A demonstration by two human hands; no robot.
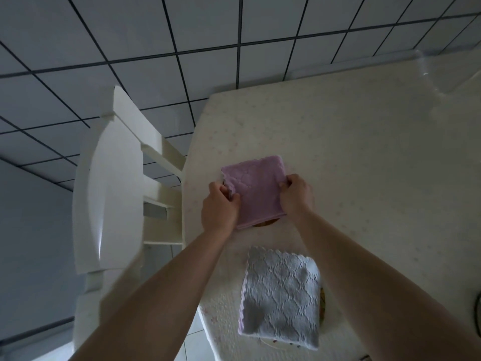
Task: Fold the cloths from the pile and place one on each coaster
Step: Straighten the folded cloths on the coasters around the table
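- Pink cloth, folded to a square, lies on the cream table over a coaster; only a sliver of the coaster peeks out under the cloth's near edge.
- Left hand pinches the cloth's left edge; right hand grips the right edge, probably to square it over the coaster.
- The cloth spans between the two hands.
- Grey cloth, folded, covers a second coaster nearer the person.
- A white chair stands left of the table.
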